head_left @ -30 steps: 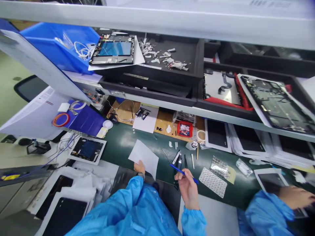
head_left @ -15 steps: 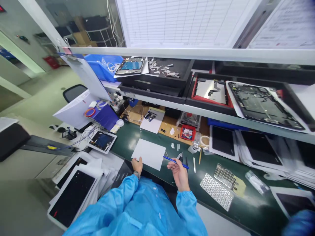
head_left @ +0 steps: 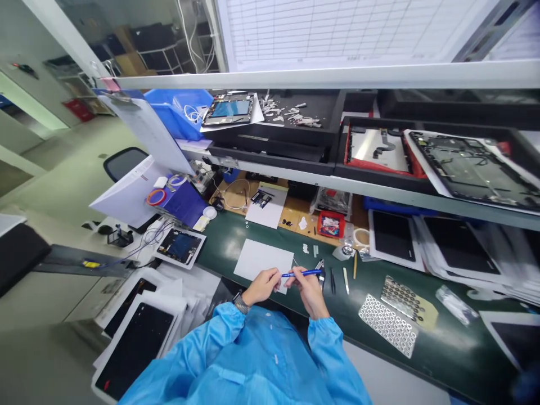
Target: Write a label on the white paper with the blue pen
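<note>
My right hand (head_left: 309, 291) grips a blue pen (head_left: 307, 273) between its fingers, with the pen lying nearly level and its right end sticking out past the fingers. At the pen's left end, my left hand (head_left: 264, 285) is closed, fingertips pinched around the tip; how much of it they cover is hidden. Both hands are over the near edge of a blank white sheet (head_left: 258, 256) on the green bench (head_left: 228, 230). Just right of the right hand lie black tweezers (head_left: 333, 280) and a white stick (head_left: 346, 280).
Metal sheets of small rings (head_left: 388, 325) lie to the right. Tablets in white sleeves are stacked left (head_left: 135, 343) and back right (head_left: 392, 239). A small red tray (head_left: 331, 225) stands at the back. A shelf (head_left: 291, 171) with black trays overhangs the bench.
My left hand has left the paper's near left corner and moved right to the pen's end. The right hand has turned inward with the pen, now held more level.
</note>
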A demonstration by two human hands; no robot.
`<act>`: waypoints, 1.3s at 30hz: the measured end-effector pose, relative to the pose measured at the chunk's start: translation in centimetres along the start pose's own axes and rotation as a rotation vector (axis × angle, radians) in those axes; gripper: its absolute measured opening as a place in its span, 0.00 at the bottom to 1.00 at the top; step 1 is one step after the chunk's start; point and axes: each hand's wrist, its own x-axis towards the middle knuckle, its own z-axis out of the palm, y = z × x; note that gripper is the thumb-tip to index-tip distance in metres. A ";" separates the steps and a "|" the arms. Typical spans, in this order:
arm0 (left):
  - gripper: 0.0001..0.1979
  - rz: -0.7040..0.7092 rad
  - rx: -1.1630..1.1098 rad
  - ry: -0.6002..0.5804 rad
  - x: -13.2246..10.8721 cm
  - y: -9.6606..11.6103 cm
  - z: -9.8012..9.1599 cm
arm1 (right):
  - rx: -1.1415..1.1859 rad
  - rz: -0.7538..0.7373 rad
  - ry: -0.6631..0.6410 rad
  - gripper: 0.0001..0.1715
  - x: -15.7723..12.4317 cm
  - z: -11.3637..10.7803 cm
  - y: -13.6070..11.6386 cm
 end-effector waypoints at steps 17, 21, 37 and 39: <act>0.24 0.039 -0.149 -0.091 -1.6 2.3 -7.0 | -0.031 -0.247 0.183 0.22 -2.7 2.4 -6.0; 0.23 0.079 -0.207 -0.148 -2.1 3.7 -5.8 | -0.045 -0.250 0.163 0.21 -3.7 4.1 -5.8; 0.24 0.137 -0.197 -0.156 -3.4 5.5 -4.5 | -0.284 -0.300 0.084 0.20 -5.5 6.3 -5.3; 0.24 0.137 -0.172 -0.140 -3.5 5.7 -4.3 | -0.311 -0.300 0.091 0.21 -5.6 6.9 -5.5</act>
